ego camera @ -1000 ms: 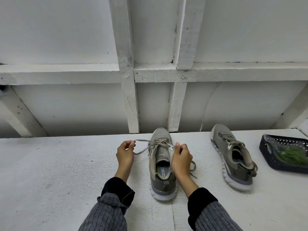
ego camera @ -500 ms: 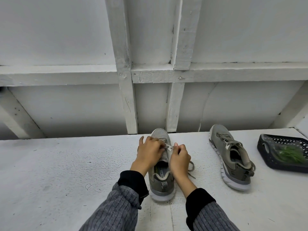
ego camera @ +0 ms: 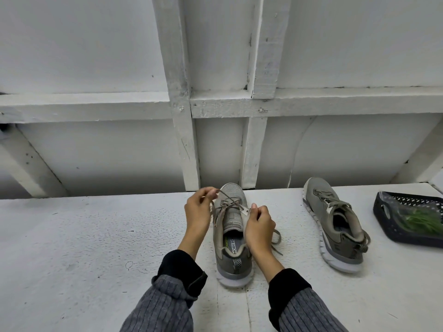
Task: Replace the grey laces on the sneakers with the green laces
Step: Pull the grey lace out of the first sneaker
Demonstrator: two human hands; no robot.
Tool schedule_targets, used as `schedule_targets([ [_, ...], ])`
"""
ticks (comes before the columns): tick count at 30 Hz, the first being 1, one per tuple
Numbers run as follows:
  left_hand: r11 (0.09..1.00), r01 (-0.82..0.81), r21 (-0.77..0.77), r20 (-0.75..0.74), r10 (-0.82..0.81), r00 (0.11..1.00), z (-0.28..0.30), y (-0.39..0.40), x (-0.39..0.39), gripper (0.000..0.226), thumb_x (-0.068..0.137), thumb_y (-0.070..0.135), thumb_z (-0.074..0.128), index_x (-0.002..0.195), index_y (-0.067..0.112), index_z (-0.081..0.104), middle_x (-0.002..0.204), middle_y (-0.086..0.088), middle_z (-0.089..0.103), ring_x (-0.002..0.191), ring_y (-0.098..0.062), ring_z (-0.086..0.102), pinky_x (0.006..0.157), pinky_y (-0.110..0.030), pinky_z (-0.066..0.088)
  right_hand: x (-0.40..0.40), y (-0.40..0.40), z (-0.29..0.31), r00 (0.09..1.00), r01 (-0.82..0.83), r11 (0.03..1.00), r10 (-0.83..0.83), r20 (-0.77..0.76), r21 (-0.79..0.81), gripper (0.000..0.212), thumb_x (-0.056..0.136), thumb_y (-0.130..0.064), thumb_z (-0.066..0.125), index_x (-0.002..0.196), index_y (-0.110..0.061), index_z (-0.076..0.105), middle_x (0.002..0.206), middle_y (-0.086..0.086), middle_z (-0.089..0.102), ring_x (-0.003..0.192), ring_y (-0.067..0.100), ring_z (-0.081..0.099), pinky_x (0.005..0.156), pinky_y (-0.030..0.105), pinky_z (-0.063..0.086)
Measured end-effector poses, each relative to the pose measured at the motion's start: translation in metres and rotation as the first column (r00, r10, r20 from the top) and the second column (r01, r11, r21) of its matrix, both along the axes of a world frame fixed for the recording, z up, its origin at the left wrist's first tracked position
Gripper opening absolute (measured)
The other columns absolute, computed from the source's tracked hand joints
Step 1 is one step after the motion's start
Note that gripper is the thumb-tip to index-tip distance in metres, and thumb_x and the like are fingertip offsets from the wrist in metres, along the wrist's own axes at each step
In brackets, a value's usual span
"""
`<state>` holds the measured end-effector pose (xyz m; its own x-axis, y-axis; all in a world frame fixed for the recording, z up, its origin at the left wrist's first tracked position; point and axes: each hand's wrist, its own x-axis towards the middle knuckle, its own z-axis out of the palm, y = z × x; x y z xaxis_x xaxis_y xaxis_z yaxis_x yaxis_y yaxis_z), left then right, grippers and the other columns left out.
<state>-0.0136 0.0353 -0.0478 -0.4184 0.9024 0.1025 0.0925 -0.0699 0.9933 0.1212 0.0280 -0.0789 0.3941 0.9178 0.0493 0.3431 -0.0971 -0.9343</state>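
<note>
1. White wall [ego camera: 96,152] fills the back of the view, crossed by painted beams [ego camera: 182,116].
2. White tabletop [ego camera: 84,248] runs across the foreground, rough-textured, carrying everything in play.
3. Two grey ribbed sleeves [ego camera: 165,307] with black cuffs reach in from the bottom edge, one either side of the near shoe.
4. Near shoe [ego camera: 233,262] stands upright dead centre, heel towards the camera, toe pointing at the wall, tongue and insole showing.
5. Second shoe [ego camera: 335,226] sits well apart to the right, angled, fully laced in grey with loose ends trailing at its heel.
6. Black perforated basket [ego camera: 383,212] is at the far right edge, holding a clear bag with the green laces [ego camera: 422,220] inside; detail there is blurred.
7. Left hand [ego camera: 199,212] is raised over the left side of the toe end, its grip pinched on the grey lace [ego camera: 227,200], which runs taut from the fingers down to the eyelets.
8. Right hand [ego camera: 260,224] sits on the right side of the shoe, fingers curled, its grip apparently clamped on the shoe's upper edge near a small white tag [ego camera: 244,212], though the exact hold is hard to make out.
9. The lace's other end lies slack on the tabletop just right of the right wrist.
</note>
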Motion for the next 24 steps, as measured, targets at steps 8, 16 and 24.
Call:
schedule_targets([
  [8, 0.911, -0.4, -0.097, 0.249, 0.412, 0.877, -0.02, -0.012, -0.047, 0.015, 0.097, 0.017, 0.057, 0.089, 0.015, 0.068, 0.083, -0.001, 0.067, 0.084, -0.015, 0.065, 0.09, -0.033, 0.051, -0.001, 0.0, 0.0, 1.0, 0.005, 1.0, -0.005, -0.015, 0.004, 0.036, 0.101, -0.027, 0.045, 0.074, -0.003, 0.046, 0.06, 0.005, 0.053, 0.055, 0.016, 0.045, 0.056, 0.035, 0.032],
  [16, 0.891, -0.281, -0.356, -0.255, 0.197, 0.947, -0.052, -0.025, -0.061, 0.014, 0.094, 0.022, 0.058, 0.084, 0.021, 0.067, 0.089, -0.003, 0.069, 0.1, -0.029, 0.061, 0.082, -0.031, 0.042, -0.001, -0.001, 0.001, 1.0, 0.006, 1.0, -0.005, -0.016, 0.005, 0.035, 0.101, -0.026, 0.044, 0.073, -0.006, 0.045, 0.059, 0.004, 0.051, 0.056, 0.02, 0.045, 0.054, 0.036, 0.024],
  [24, 0.916, -0.214, -0.338, -0.655, -0.066, 0.753, -0.041, -0.017, -0.029, 0.032, 0.096, 0.029, 0.055, 0.126, 0.02, 0.058, 0.129, -0.007, 0.054, 0.119, -0.03, 0.045, 0.097, -0.044, 0.037, 0.0, 0.002, -0.003, 1.0, 0.006, 1.0, -0.006, -0.01, -0.004, 0.034, 0.101, -0.027, 0.045, 0.073, -0.009, 0.045, 0.063, 0.008, 0.055, 0.063, 0.03, 0.05, 0.057, 0.035, 0.031],
])
